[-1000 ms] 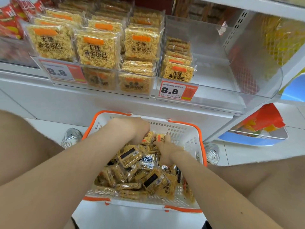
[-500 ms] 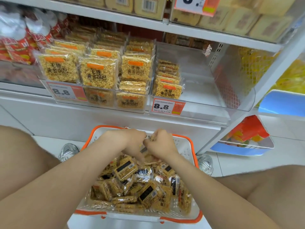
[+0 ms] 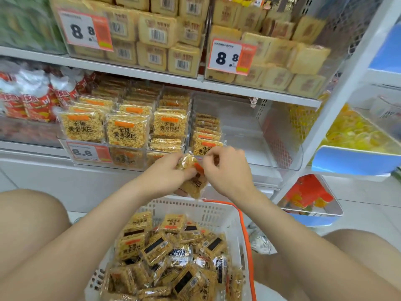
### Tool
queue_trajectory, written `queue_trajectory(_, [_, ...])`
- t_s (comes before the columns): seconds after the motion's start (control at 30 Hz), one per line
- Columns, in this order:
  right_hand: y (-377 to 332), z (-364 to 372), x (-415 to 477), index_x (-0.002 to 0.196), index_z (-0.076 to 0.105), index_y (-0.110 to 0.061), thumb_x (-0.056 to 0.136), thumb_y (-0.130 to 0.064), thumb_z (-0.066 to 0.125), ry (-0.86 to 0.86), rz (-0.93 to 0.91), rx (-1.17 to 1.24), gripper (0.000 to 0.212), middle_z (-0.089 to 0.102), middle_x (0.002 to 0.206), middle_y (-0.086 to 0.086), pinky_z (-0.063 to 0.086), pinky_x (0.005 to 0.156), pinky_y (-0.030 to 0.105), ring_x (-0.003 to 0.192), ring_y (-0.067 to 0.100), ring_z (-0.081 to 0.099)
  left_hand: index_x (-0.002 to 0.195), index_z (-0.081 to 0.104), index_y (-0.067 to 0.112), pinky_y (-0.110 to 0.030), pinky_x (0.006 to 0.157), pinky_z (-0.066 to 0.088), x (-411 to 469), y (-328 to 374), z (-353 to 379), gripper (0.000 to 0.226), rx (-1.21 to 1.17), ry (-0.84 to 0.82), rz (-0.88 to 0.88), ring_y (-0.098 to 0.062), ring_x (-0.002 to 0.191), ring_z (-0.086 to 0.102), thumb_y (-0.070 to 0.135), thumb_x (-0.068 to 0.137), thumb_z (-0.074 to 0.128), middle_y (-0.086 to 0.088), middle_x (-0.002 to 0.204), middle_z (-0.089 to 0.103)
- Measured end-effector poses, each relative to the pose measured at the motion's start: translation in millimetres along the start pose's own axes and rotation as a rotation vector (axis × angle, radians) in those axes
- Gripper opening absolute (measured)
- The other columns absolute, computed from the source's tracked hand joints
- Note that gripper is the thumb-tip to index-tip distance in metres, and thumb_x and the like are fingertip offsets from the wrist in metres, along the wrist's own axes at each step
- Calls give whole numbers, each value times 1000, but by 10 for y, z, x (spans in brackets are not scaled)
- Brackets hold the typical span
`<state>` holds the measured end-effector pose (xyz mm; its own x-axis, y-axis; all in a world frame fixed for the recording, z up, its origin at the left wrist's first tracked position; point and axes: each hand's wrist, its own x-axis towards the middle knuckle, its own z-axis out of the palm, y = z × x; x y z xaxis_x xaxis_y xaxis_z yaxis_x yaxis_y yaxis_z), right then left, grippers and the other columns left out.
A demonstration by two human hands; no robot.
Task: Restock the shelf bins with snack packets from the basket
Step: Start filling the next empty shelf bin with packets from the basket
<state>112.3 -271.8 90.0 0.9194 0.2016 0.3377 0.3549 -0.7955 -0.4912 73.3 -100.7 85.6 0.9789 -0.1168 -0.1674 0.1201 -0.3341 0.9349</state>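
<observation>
A white basket (image 3: 195,210) with an orange rim sits between my knees, full of several yellow snack packets (image 3: 165,250). My left hand (image 3: 167,174) and my right hand (image 3: 227,168) are raised above it, both gripping a small bunch of packets (image 3: 195,183) between them. They hover just in front of a clear shelf bin (image 3: 249,135), which holds one short row of the same packets (image 3: 206,135) at its left side. The bin (image 3: 130,157) to its left is packed with upright packets.
The upper shelf (image 3: 152,72) carries bins of pale square packets with 8.8 price tags. Red bags (image 3: 28,101) lie at far left. Blue-fronted bins (image 3: 351,159) with yellow goods stand at right. A white upright (image 3: 338,101) frames the shelf's right end.
Both hands rose out of the basket with packets and moved up toward the shelf bin. My view tilted upward, bringing the upper shelf into sight.
</observation>
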Motion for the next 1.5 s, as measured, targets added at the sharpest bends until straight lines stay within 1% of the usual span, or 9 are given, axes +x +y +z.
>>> queue_trajectory(0.17, [171,-330,437,101,79,-18,92,-15,48,-134,-200,-31,32,66,97,-2,46,83,32,97,18,59,145,55,23,-42,110,48,138,190,55,52,-227,204,44,-9,123,62,37,98,72,12,143,58])
queue_trajectory(0.3, [217,-491,719,123,73,-18,99,-18,38,-323,-266,-4,42,73,118,0,49,90,32,107,16,64,119,67,30,-34,97,54,259,233,99,19,-256,361,164,-3,101,71,24,101,69,16,107,76])
queue_trajectory(0.43, [237,-471,811,101,73,-21,96,-25,42,-302,-280,104,31,72,83,-3,54,73,37,78,14,66,124,65,29,-42,100,55,435,272,97,23,-144,493,244,-10,108,68,32,101,68,10,112,73])
queue_trajectory(0.6, [239,-451,927,103,70,-22,101,-28,49,-306,-245,64,21,70,78,-6,43,62,29,78,10,63,132,59,25,-47,103,47,625,318,93,37,329,681,336,-20,116,55,40,100,66,6,120,60])
queue_trajectory(0.8, [280,-451,960,87,68,-10,96,-25,48,-307,-163,-19,25,70,76,5,53,68,41,77,21,62,146,49,21,-46,105,42,704,309,171,52,519,662,332,-28,125,49,43,101,64,-1,131,59])
queue_trajectory(0.97, [404,-537,985,111,73,-15,104,-17,51,-328,-118,12,23,73,92,0,57,73,38,75,10,64,144,52,18,-44,104,44,681,240,206,46,631,601,300,-31,126,50,38,104,60,-5,134,47])
queue_trajectory(1.2, [590,-377,1051,130,64,-15,106,-23,56,-465,-45,-90,26,69,112,4,52,81,35,81,14,61,141,54,14,-34,77,45,669,177,191,46,761,563,243,-25,93,57,11,96,66,-7,135,38])
queue_trajectory(1.33, [592,-128,1076,126,64,-15,106,-23,57,-605,14,-171,23,68,112,8,58,66,31,82,23,71,140,55,15,-35,70,44,698,149,206,46,788,542,190,-23,87,53,9,95,62,-8,134,42])
queue_trajectory(1.5, [533,123,1175,102,73,0,92,-13,57,-571,165,-191,23,75,101,16,62,79,45,91,33,72,129,63,15,-34,71,44,700,138,202,33,821,526,189,-28,92,61,12,96,62,-7,132,43])
